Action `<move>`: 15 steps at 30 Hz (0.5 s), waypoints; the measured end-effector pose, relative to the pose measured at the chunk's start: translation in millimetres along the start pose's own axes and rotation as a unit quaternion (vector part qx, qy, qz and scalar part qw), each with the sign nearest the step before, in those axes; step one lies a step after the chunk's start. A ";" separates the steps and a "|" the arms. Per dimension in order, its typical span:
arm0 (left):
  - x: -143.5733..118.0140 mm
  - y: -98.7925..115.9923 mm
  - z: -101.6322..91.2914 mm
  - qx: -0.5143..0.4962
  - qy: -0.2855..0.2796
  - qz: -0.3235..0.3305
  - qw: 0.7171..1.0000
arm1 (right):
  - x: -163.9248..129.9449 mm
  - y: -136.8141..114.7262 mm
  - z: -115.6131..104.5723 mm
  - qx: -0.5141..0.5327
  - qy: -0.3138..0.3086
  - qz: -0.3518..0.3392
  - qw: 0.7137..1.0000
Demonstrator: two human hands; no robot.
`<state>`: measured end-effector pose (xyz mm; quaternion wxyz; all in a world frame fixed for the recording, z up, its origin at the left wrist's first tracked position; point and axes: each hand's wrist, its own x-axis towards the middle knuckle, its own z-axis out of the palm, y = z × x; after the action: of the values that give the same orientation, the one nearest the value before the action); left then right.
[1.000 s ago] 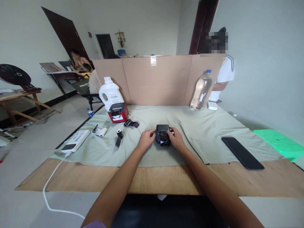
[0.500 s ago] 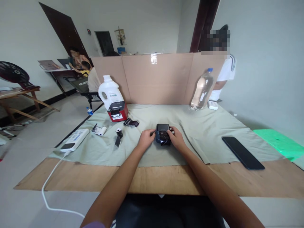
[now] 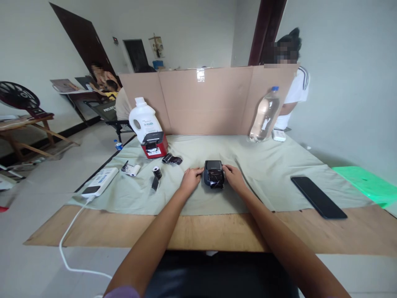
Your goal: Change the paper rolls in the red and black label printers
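Observation:
A small dark blue label printer (image 3: 213,173) sits in the middle of the pale green cloth (image 3: 279,165), with a strip of dark shiny film across its front. My left hand (image 3: 191,179) touches its left side and my right hand (image 3: 233,177) grips its right side. Left of the hands lie a small roll with a dark strip (image 3: 156,176), a white paper roll (image 3: 132,169) and a dark crumpled strip (image 3: 172,159). A red and black printer (image 3: 154,145) stands further back.
A cardboard screen (image 3: 204,101) closes the table's far side, with a white jug (image 3: 143,118) and a clear water bottle (image 3: 264,115) before it. A black phone (image 3: 318,197) lies right, a white power bank (image 3: 99,181) with cable left. A person stands behind the screen; others sit far left.
Both hands stay on the dark blue printer. My fingers have shifted slightly outward along its sides, and the camera view has tilted a little.

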<state>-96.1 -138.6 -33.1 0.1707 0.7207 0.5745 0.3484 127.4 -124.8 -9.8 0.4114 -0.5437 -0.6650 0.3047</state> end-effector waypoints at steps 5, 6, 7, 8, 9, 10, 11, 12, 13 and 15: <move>-0.3 0.0 -1.5 0.060 -0.028 0.006 0.998 | 1.6 -2.1 -1.6 -0.013 -0.009 0.001 1.000; -0.6 0.2 -1.6 0.069 -0.032 0.012 0.997 | 2.0 -1.9 -1.5 -0.017 -0.007 0.003 1.000; -0.9 0.5 -1.5 0.076 -0.033 0.017 0.996 | 2.5 -1.5 -1.3 -0.020 -0.004 0.004 1.000; -1.2 0.9 -1.3 0.081 -0.033 0.020 0.996 | 2.8 -0.9 -1.0 -0.023 -0.003 0.003 1.000; -1.6 1.3 -0.8 0.082 -0.030 0.021 0.996 | 3.0 -0.1 -0.7 -0.025 -0.003 0.001 1.000; -1.8 1.4 -0.1 0.079 -0.026 0.018 0.996 | 3.0 0.9 -0.3 -0.024 -0.005 -0.001 1.000; -1.9 1.2 0.9 0.071 -0.020 0.012 0.997 | 2.7 2.0 0.3 -0.021 -0.006 -0.004 1.000; -1.8 0.3 2.0 0.058 -0.013 0.007 0.998 | 2.3 3.3 1.1 -0.016 -0.004 -0.005 1.000; -1.4 -1.2 3.3 0.038 -0.004 0.004 0.999 | 1.9 4.8 2.0 -0.011 0.002 -0.006 1.000; 0.4 -6.4 5.9 -0.017 0.013 0.003 1.000 | 1.4 8.0 4.2 0.000 0.021 -0.015 1.000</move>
<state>-96.5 -135.5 -41.2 0.1743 0.7149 0.5687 0.3675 127.3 -121.4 -18.4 0.4298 -0.5401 -0.6643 0.2867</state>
